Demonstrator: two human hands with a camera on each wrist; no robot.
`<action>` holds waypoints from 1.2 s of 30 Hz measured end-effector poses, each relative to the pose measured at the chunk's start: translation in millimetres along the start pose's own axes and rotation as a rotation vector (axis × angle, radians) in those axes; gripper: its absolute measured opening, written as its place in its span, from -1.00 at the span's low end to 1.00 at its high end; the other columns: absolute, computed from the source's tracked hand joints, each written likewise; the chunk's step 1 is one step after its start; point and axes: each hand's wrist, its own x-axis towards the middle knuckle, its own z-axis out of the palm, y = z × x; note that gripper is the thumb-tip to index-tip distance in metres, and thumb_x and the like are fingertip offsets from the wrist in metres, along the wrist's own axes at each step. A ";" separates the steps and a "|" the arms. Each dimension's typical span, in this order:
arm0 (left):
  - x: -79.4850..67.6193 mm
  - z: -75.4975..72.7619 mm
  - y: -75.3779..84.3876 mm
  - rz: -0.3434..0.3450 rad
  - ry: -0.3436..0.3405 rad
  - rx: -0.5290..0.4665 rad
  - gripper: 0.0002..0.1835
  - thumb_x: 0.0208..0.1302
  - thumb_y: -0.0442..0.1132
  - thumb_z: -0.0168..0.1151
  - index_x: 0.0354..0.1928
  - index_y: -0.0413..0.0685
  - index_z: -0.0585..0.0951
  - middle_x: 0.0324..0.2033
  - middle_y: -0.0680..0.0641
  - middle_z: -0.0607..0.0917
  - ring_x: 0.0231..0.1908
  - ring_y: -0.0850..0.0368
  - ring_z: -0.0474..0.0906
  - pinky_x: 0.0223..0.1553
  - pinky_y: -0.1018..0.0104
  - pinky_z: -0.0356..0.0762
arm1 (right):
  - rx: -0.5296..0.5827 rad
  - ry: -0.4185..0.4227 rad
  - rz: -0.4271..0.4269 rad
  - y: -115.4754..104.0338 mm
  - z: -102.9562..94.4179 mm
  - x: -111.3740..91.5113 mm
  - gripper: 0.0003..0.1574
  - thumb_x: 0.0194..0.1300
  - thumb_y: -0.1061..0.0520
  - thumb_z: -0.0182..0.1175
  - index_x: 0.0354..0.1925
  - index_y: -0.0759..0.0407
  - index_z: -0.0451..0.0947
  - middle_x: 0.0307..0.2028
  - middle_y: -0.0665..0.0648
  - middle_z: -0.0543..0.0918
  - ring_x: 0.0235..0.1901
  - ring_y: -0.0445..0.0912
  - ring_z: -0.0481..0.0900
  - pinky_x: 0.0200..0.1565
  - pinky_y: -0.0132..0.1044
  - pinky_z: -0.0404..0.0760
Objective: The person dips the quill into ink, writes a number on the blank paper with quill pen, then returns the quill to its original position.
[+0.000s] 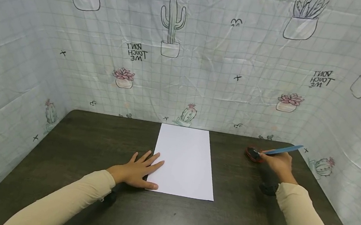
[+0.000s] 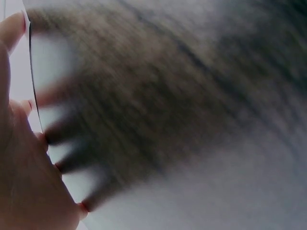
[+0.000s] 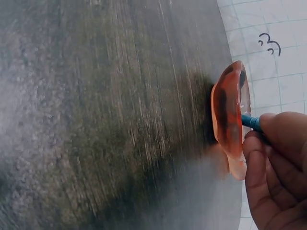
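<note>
A blank white sheet of paper (image 1: 184, 158) lies on the dark table. My left hand (image 1: 136, 171) rests spread over its left edge, fingers and thumb reaching onto the paper. At the right, my right hand (image 1: 279, 163) pinches a blue paintbrush (image 1: 285, 150) between thumb and fingers, its handle slanting up and to the right. The brush's lower end reaches into a small orange-red translucent bowl (image 3: 228, 112) with dark contents, so its tip is hidden. In the right wrist view the fingertips are close to the bowl's rim.
The dark wooden table (image 1: 103, 136) extends on both sides of the paper. A whitish cloth (image 1: 204, 55) with cactus drawings and a grid hangs behind it and along both sides, close to the table's far edge.
</note>
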 end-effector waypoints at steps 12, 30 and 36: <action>-1.1 -0.3 -0.4 0.002 0.003 -0.001 -0.07 0.26 0.40 -0.02 0.53 0.21 -0.07 0.52 -0.05 -0.23 0.48 -0.17 -0.38 0.29 -0.42 -0.37 | 0.005 0.005 -0.087 2.2 2.4 -1.5 -0.60 0.30 -0.03 0.23 -0.13 0.28 0.70 -0.06 0.40 0.64 0.02 0.35 0.49 0.02 0.18 0.42; -1.9 0.1 -0.3 -0.001 -0.002 -0.005 -0.07 0.26 0.40 -0.02 0.53 0.21 -0.07 0.52 -0.05 -0.23 0.48 -0.17 -0.39 0.29 -0.41 -0.38 | 0.021 -0.017 -0.002 -5.0 2.2 -7.8 -0.55 0.31 -0.05 0.18 -0.08 0.31 0.66 0.01 0.41 0.60 0.08 0.38 0.42 0.13 0.24 0.33; -1.9 0.3 -0.5 0.002 0.000 -0.005 -0.07 0.26 0.40 -0.02 0.53 0.21 -0.07 0.52 -0.05 -0.23 0.48 -0.17 -0.39 0.29 -0.41 -0.38 | 0.112 -0.078 -0.086 -14.6 2.2 -9.0 -0.43 0.41 -0.13 0.07 0.03 0.33 0.60 -0.14 0.08 0.73 0.16 0.25 0.40 0.25 0.27 0.14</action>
